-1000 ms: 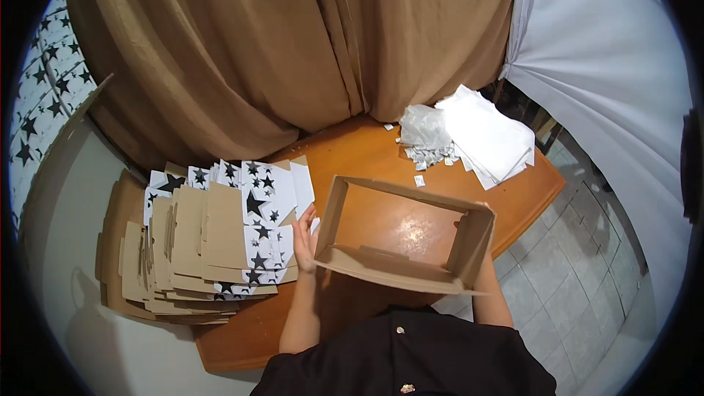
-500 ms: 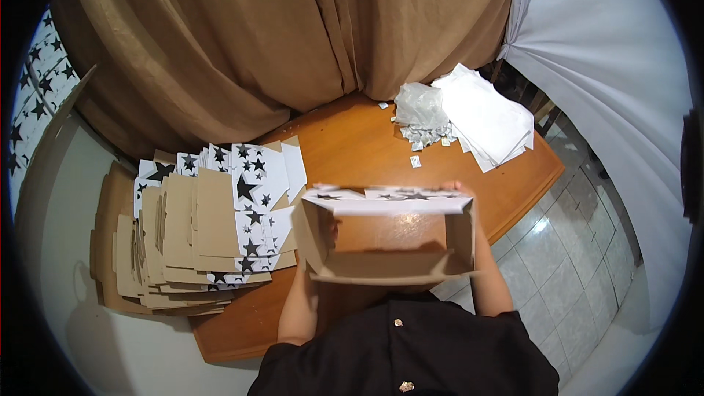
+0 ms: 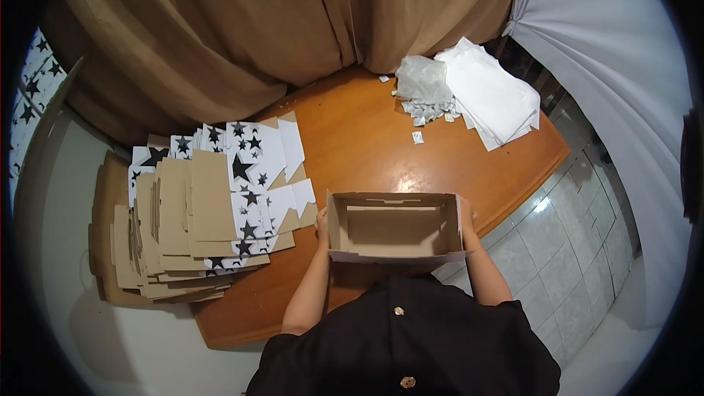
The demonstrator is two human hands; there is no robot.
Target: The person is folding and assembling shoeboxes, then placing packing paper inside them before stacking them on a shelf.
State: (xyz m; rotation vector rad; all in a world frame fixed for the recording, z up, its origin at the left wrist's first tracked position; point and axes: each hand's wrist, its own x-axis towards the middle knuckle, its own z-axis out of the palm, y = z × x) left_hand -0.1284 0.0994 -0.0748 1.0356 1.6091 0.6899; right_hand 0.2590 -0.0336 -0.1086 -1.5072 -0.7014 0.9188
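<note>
A brown cardboard box sits right in front of my body, at the near side of the table, its open top facing up. Inside I see plain brown walls and a panel across the bottom, with nothing in it. My left hand is closed on the box's left side, fingers curled at the outer wall. On the opposite side my right hand grips the right wall, its fingers partly hidden behind the cardboard.
To the left lies a tall stack of flat cardboard blanks, some printed with black stars on white. White paper sheets lie at the far right, beside a clear plastic bag and small packets. Brown curtains hang behind the wooden table.
The box has turned and come lower and slightly right. Its star-printed side faced up and the table showed through it; now its brown inside and bottom panel face me.
</note>
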